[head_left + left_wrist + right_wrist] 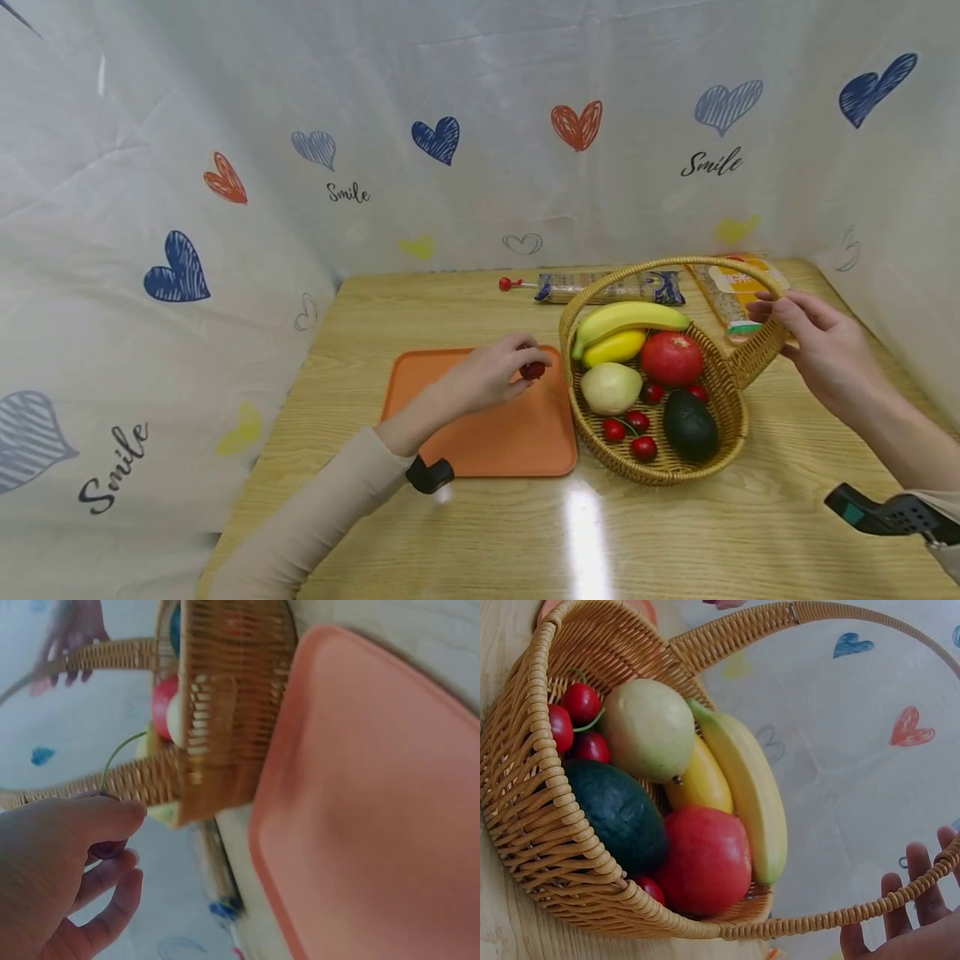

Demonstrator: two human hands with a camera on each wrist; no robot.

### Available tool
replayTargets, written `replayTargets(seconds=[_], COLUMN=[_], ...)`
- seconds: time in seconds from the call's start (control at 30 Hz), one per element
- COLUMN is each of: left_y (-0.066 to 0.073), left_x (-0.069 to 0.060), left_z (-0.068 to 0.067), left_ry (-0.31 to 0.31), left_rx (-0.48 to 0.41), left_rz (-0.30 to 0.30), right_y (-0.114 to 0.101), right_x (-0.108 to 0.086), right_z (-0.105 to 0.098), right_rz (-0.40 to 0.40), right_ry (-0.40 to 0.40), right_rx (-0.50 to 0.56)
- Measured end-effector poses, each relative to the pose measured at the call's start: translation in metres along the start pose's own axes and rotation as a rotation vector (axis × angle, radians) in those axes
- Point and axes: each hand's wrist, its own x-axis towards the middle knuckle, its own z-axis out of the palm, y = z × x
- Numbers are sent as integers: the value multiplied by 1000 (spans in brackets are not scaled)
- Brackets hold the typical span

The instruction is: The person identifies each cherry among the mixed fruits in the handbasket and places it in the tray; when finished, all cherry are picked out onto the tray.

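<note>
My left hand (491,375) pinches a dark red cherry (532,370) above the right part of an orange tray (480,454); in the left wrist view the cherry (109,848) shows a green stem. My right hand (840,354) holds the wicker basket's handle on its right side, fingers round it in the right wrist view. The basket (738,425) stands right of the tray. Inside lie a banana (637,317), a smaller yellow fruit (615,347), a pale round fruit (611,388), a red fruit (672,359), a dark green avocado (691,427) and several cherries (643,448).
Behind the basket lie a long blue-ended packet (577,287) and an orange and clear package (731,292). A small red item (506,284) with a white stick is left of the long packet. A white curtain (480,200) with hearts surrounds the wooden table (465,533).
</note>
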Motion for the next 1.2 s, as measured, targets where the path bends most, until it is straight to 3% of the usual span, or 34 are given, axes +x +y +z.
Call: replayTargets(seconds=[0.2,0.3,0.53,0.73,1.0,1.2], left_y=[-24,-34,-48,-51,-51,-54], left_x=[-10,-14,-19,-13,0,5], left_z=[2,5,10,17,40,55], left_ry=[-48,-48,-14,-55,-119,-91], left_rx=[-23,-27,-7,16,-24,-11], left_rz=[-159,-204,-215,-240,-288,-298], right_y=[-1,-2,-2,-2,-1,-1], right_x=[1,0,0,0,-1,-1], right_z=[-1,0,0,0,0,0], right_rz=[-17,-16,5,18,23,26], right_ry=[-6,-4,1,15,10,4], right_rx=[9,1,-1,-33,-29,-31])
